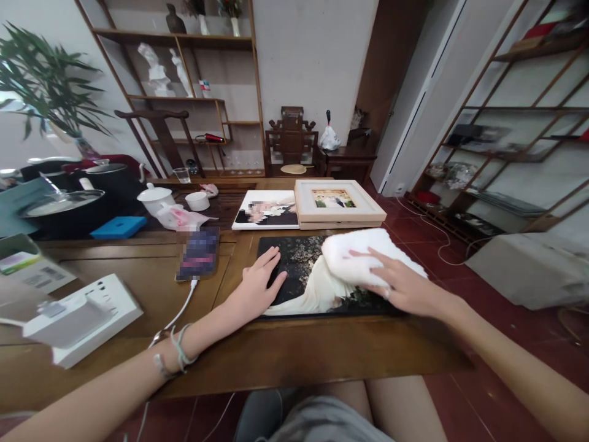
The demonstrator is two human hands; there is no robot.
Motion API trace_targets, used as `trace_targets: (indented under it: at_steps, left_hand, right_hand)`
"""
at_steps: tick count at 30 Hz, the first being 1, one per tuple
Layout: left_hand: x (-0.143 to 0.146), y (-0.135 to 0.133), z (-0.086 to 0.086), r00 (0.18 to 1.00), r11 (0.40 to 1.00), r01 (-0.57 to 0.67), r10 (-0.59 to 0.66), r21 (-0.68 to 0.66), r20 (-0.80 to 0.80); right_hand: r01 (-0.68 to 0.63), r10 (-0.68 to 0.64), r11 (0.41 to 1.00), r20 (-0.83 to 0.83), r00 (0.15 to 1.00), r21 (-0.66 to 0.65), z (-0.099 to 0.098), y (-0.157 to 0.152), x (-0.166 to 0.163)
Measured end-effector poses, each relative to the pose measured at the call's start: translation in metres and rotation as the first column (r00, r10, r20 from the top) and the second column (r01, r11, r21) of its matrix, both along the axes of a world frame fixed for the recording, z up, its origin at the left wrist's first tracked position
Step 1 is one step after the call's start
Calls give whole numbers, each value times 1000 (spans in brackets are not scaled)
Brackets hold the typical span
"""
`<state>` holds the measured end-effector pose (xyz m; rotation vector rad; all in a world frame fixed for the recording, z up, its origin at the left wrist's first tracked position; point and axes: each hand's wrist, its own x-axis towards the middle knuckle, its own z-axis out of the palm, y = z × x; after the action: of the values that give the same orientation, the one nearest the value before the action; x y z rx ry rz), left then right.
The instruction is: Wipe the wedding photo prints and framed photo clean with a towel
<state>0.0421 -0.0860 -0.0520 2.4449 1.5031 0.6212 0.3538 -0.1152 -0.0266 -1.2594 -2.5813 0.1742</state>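
Observation:
A dark photo panel [304,270] showing a pale flowing gown lies flat on the wooden table in front of me. My left hand [263,279] rests on its left edge, fingers spread and holding nothing. On the panel's right half lies a folded white towel [354,248], which covers that part of the picture. My right hand [402,279] holds the towel against the panel, its fingers over the cloth and its thumb at the near edge.
Behind the panel lie a white-edged photo print [267,210] and a framed photo [340,202]. At left are a phone [197,255] with a charging cable, a white power strip [99,316], a blue box [118,227] and a white lidded bowl [156,197].

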Motion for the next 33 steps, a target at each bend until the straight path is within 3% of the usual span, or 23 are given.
trace_targets:
  at_steps: [4,7,12,17,21,24,30,33]
  left_hand:
    - [1,-1,0,1000,1000,-11,11,-16,-26]
    - [0,-1,2,999,999,-2,0,-42,-51]
    - [-1,-2,5,997,999,17,-20,-45,-69]
    - [0,-3,8,998,998,27,-31,-59,-63]
    - [1,-5,9,999,999,4,-6,-49,-53]
    - [2,-6,8,999,999,-20,17,-50,-47]
    - [3,-5,5,999,999,-11,9,-41,-53]
    - [2,-4,5,998,999,2,-4,-33,-60]
  right_hand:
    - [-214,214,977,-18,977,-18,9,-57,-1]
    - [-260,258,965,-71,964,-20,10,-66,1]
    - [-95,94,994,-17,995,-45,5,-10,3]
    - [15,-21,993,57,998,114,-6,58,-3]
    - [-3,-7,983,53,999,182,-12,72,-10]
    - [-62,48,979,80,996,194,-11,48,-16]
    - [-295,276,950,166,947,103,-3,-38,-29]
    - [-386,373,921,172,912,51,2,-53,-33]
